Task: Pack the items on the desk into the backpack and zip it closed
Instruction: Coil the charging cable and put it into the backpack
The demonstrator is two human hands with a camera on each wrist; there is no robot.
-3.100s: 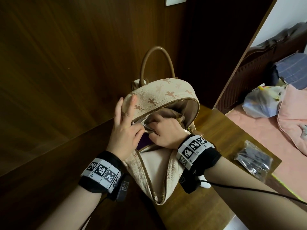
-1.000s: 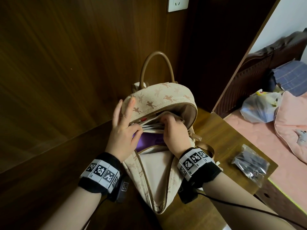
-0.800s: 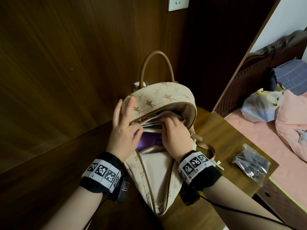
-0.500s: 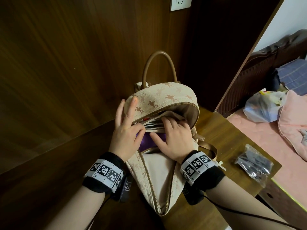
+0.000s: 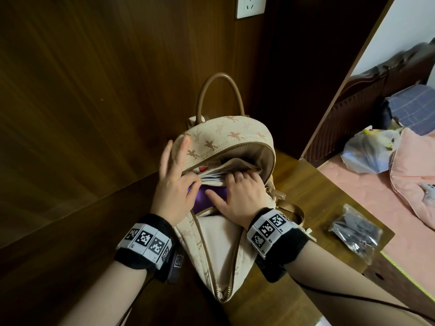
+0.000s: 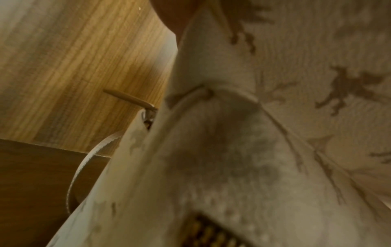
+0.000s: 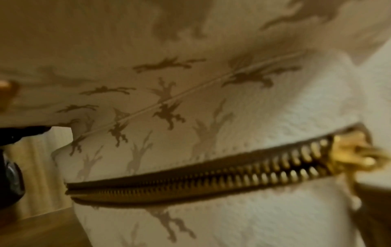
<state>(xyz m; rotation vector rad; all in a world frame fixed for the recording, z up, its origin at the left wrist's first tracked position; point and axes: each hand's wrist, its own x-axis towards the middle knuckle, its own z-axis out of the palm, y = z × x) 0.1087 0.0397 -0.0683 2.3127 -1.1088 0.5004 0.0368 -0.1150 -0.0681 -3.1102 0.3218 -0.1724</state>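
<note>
The beige horse-print backpack (image 5: 226, 135) stands open on the desk against the wooden wall. My left hand (image 5: 179, 165) holds the left rim of its opening, fingers spread over the outside and thumb tucked inside. My right hand (image 5: 226, 187) is in the opening. Its fingers curl over the top edge of a stack of white papers (image 5: 211, 176) and its thumb lies on a purple item (image 5: 207, 198) in front. The wrist views are blurred close-ups of the backpack fabric (image 6: 275, 117) (image 7: 190, 83). A gold zip slider (image 7: 351, 155) sits at the end of the zip's closed stretch.
A clear plastic bag of dark items (image 5: 355, 231) lies on the desk (image 5: 306, 191) near its right edge. Beyond that edge is a bed (image 5: 367, 191) with bags and cloth. A wall socket (image 5: 249, 5) is above the backpack's brown handle (image 5: 219, 78).
My right hand has slid lower in the opening, its thumb now spread on the purple item, and the papers sit deeper. The left hand keeps its hold on the rim.
</note>
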